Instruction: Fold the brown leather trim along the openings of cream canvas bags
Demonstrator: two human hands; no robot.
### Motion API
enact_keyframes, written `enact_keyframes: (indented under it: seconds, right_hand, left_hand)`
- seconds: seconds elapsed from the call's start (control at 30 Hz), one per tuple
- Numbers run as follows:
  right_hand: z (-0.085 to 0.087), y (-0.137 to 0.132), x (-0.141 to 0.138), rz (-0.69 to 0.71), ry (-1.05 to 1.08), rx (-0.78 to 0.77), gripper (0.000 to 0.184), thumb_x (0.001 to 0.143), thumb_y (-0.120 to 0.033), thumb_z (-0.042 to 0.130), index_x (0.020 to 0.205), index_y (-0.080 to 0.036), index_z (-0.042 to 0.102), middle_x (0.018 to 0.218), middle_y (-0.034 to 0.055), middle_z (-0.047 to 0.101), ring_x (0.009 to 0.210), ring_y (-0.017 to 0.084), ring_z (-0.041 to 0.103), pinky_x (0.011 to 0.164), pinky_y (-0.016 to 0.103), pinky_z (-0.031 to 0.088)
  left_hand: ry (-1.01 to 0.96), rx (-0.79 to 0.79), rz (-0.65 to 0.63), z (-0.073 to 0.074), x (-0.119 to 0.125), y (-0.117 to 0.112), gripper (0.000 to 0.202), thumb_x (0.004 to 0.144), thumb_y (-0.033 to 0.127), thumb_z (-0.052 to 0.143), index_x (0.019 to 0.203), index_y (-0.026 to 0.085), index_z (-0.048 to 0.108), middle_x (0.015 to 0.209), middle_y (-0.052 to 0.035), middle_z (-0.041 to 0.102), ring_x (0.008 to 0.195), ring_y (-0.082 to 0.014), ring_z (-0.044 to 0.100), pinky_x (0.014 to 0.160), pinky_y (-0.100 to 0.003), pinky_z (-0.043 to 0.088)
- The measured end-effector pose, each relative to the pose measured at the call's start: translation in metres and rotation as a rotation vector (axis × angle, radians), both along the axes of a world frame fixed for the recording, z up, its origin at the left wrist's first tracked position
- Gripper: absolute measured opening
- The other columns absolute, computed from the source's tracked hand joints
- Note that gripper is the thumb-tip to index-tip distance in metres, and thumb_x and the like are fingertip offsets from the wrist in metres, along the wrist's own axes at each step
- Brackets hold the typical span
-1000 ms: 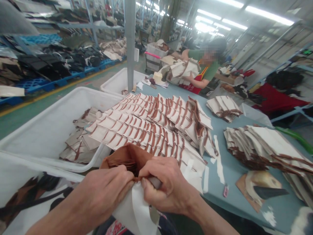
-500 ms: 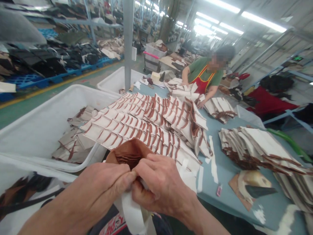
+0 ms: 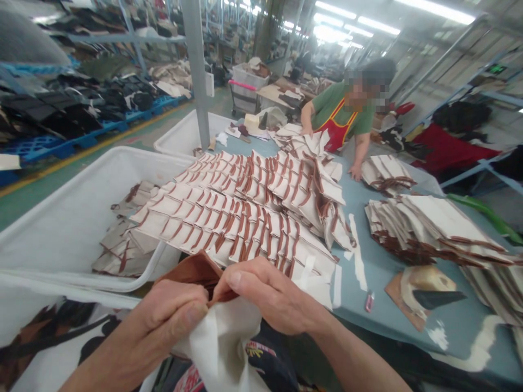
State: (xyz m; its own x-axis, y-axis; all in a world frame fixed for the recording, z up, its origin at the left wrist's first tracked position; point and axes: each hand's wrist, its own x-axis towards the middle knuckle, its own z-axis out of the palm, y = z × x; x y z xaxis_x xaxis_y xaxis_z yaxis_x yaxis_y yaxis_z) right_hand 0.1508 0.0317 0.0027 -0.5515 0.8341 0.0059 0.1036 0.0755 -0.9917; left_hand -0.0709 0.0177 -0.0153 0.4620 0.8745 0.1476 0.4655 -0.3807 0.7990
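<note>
My left hand [image 3: 174,310] pinches the folded edge of a white cloth piece with a brown lining [image 3: 224,332], low in the middle of the view. Close beside it, my right hand [image 3: 269,296] grips the same edge, fingers bent over it. Brown material opens out behind my knuckles, and white cloth hangs down below them over my lap. My fingertips are partly hidden in the folds. Just beyond lie overlapping rows of white pieces with brown edges [image 3: 232,209], spread on the blue-green table [image 3: 359,239].
White bins [image 3: 77,185] stand at the left. Stacks of white, brown-edged pieces [image 3: 433,223] lie at the right, near a tape roll [image 3: 433,277] and a small pink tool [image 3: 369,301]. Across the table works a person in a red apron [image 3: 337,128]. A metal post [image 3: 198,76] rises behind.
Both hands have shifted on the edge, and more white cloth now shows beneath them. The brown opening has tipped left. Across the table, the co-worker's arm has moved to the right.
</note>
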Motion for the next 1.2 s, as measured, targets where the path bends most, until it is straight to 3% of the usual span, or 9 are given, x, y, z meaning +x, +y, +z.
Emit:
enact_keyframes:
  seconds: [0.1,0.17,0.23,0.3,0.43,0.6,0.83,1.0,1.2]
  right_hand:
    - [-0.005,0.001,-0.002,-0.013,0.017,-0.043,0.02,0.097,-0.022,0.058,0.08,-0.017,0.069,0.066,-0.0035,0.06,0.058,0.01,0.05,0.052,0.019,0.039]
    - [-0.01,-0.003,-0.003,-0.076,-0.002,0.037,0.006,0.088,-0.017,0.064,0.086,-0.017,0.07,0.071,-0.0039,0.064,0.063,0.01,0.057,0.058,0.018,0.046]
    - [-0.015,-0.006,-0.003,-0.132,-0.01,0.152,0.011,0.082,-0.014,0.067,0.092,-0.017,0.072,0.081,-0.0016,0.072,0.072,0.011,0.066,0.069,0.019,0.052]
    - [-0.017,-0.009,-0.002,-0.148,0.005,0.223,0.013,0.081,-0.014,0.069,0.093,-0.018,0.072,0.084,-0.0008,0.074,0.072,0.011,0.067,0.069,0.018,0.053]
    - [-0.018,-0.012,0.003,-0.125,0.02,0.279,0.007,0.084,-0.013,0.07,0.089,-0.018,0.072,0.08,-0.0022,0.074,0.068,0.009,0.065,0.066,0.016,0.051]
    - [-0.017,-0.015,0.006,-0.144,-0.082,0.524,0.003,0.096,-0.017,0.071,0.094,-0.019,0.073,0.084,0.0003,0.077,0.075,0.011,0.071,0.075,0.02,0.055]
    - [-0.01,-0.02,0.001,-0.142,-0.209,0.803,0.009,0.102,-0.012,0.067,0.097,-0.017,0.072,0.093,0.0053,0.084,0.085,0.015,0.077,0.084,0.027,0.062]
    - [-0.001,-0.023,0.002,-0.087,-0.334,0.874,0.015,0.106,-0.013,0.062,0.094,-0.016,0.071,0.097,0.0064,0.085,0.088,0.017,0.079,0.084,0.03,0.064]
    - [0.002,-0.029,0.004,-0.065,-0.51,0.917,0.014,0.104,-0.011,0.064,0.095,-0.02,0.07,0.093,0.0057,0.082,0.087,0.019,0.078,0.081,0.03,0.062]
  left_hand:
    - [-0.004,-0.051,-0.039,-0.005,-0.006,0.001,0.063,0.112,0.055,0.038,0.063,0.024,0.06,0.061,0.0029,0.06,0.057,-0.0148,0.059,0.06,-0.022,0.054]
    - [0.001,-0.062,-0.043,-0.006,-0.008,0.002,0.059,0.112,0.052,0.04,0.065,0.024,0.061,0.063,0.0031,0.062,0.06,-0.0148,0.062,0.063,-0.021,0.056]
    - [-0.008,-0.092,-0.064,-0.004,-0.008,0.002,0.058,0.112,0.051,0.039,0.065,0.024,0.061,0.063,0.0031,0.063,0.06,-0.0142,0.062,0.062,-0.02,0.055]
    - [-0.034,-0.138,-0.074,-0.001,-0.005,0.0,0.057,0.11,0.051,0.043,0.066,0.023,0.065,0.063,0.0034,0.064,0.059,-0.0137,0.062,0.06,-0.02,0.052]
    - [-0.054,-0.191,0.035,0.005,0.004,-0.009,0.035,0.099,0.045,0.062,0.074,0.026,0.076,0.07,0.0058,0.074,0.066,-0.0135,0.067,0.066,-0.019,0.05]
    - [-0.025,-0.227,0.141,0.006,0.006,-0.022,0.029,0.097,0.039,0.059,0.076,0.026,0.076,0.07,0.0062,0.075,0.07,-0.0147,0.066,0.063,-0.021,0.046]
    - [-0.069,-0.277,0.125,0.011,0.008,-0.022,0.033,0.095,0.036,0.057,0.07,0.024,0.075,0.063,0.0054,0.07,0.059,-0.0131,0.061,0.057,-0.02,0.045]
    - [-0.109,-0.276,0.035,0.01,0.007,-0.018,0.033,0.096,0.036,0.059,0.071,0.024,0.078,0.06,0.005,0.071,0.054,-0.0123,0.06,0.049,-0.018,0.043]
    - [-0.079,-0.219,0.017,0.007,0.009,-0.018,0.029,0.096,0.03,0.059,0.073,0.024,0.076,0.068,0.0051,0.077,0.058,-0.0126,0.069,0.055,-0.017,0.049]
